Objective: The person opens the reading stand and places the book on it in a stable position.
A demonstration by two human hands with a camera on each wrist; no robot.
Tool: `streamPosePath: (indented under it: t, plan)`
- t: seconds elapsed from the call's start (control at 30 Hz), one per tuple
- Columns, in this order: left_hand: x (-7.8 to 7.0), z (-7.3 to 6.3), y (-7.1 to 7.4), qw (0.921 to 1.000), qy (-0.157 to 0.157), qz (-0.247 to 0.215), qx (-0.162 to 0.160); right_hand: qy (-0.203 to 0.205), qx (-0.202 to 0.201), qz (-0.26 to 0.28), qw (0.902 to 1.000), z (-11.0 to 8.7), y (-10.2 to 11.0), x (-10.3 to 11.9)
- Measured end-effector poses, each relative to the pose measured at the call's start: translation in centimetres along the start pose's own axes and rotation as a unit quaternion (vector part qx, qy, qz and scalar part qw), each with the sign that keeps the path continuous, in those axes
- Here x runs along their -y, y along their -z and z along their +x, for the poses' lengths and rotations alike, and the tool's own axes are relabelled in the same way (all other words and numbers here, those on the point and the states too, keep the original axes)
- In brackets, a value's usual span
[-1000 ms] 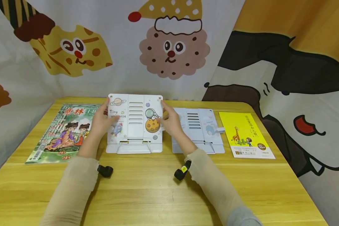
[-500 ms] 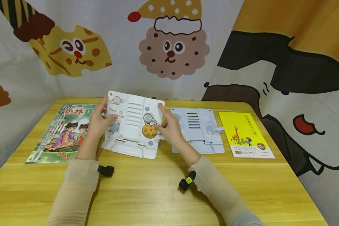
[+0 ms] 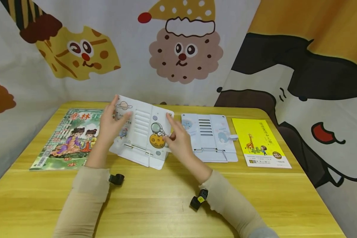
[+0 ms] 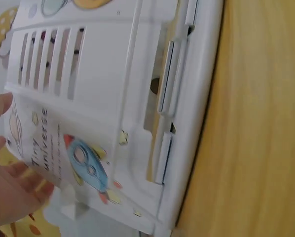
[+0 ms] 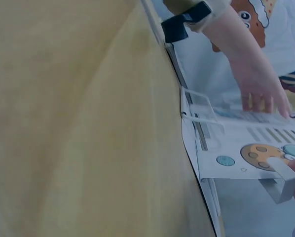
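Note:
A white book stand (image 3: pixel 142 124) printed with a planet, an astronaut and the words "Tiny universe" leans upright near the middle of the table, its right side turned toward me. My left hand (image 3: pixel 108 129) holds its left edge, thumb across the front and fingers by the edge; the left wrist view shows those fingers (image 4: pixel 26 185) reaching past the panel. At the opposite edge, my right hand (image 3: pixel 179 140) pinches the panel, index finger near the upper corner. A white side clip (image 5: pixel 283 180) juts out beside the right fingers, which are mostly cut off in the right wrist view.
A second, pale blue book stand (image 3: pixel 203 135) stands just right of my right hand. On the left lies a green illustrated magazine (image 3: pixel 68 142), partly behind my left hand. A yellow booklet (image 3: pixel 258 140) lies at the right. A cartoon-printed curtain (image 3: pixel 131 66) hangs behind the table.
The white stand has swung from facing me squarely to an angle, its right side coming nearer. Both hands have stayed on its edges and moved with it.

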State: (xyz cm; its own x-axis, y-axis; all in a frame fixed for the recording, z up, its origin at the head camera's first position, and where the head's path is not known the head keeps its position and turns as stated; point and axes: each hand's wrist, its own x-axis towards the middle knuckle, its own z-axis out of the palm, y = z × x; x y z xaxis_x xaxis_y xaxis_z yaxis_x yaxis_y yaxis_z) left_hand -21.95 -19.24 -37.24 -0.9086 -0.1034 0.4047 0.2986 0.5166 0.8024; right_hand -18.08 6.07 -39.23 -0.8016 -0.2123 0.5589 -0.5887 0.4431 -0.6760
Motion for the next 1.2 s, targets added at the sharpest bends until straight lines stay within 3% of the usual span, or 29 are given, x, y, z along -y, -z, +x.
streamPosePath:
  t: [0.13, 0.33, 0.57, 0.87, 1.03, 1.2]
  plan:
    - [-0.8, 0.2, -0.6, 0.9999, -0.012, -0.005, 0.007, 0.02, -0.006, 0.0, 0.9998, -0.6, -0.2, 0.5]
    - [-2.1, 0.3, -1.0, 0.9997, 0.008, -0.018, 0.015, 0.084, -0.01, -0.007, 0.9964, -1.7, -0.4, 1.7]
    - [-3.1, 0.4, -1.2, 0.9979, 0.026, -0.056, 0.018, 0.169, -0.012, -0.025, 0.9851, -2.4, -0.7, 2.8]
    - [-3.9, 0.2, -0.7, 0.9947, 0.043, -0.084, 0.04, 0.218, 0.0, -0.078, 0.9729, -2.8, -1.6, 4.1]
    - [-4.5, -0.1, 0.0, 0.9881, 0.071, -0.117, 0.071, 0.242, 0.021, -0.083, 0.9666, -2.9, -2.0, 4.4]
    - [-4.4, -0.1, 0.6, 0.9797, 0.075, -0.164, 0.087, 0.28, 0.057, -0.081, 0.9548, -2.8, -1.9, 4.2]
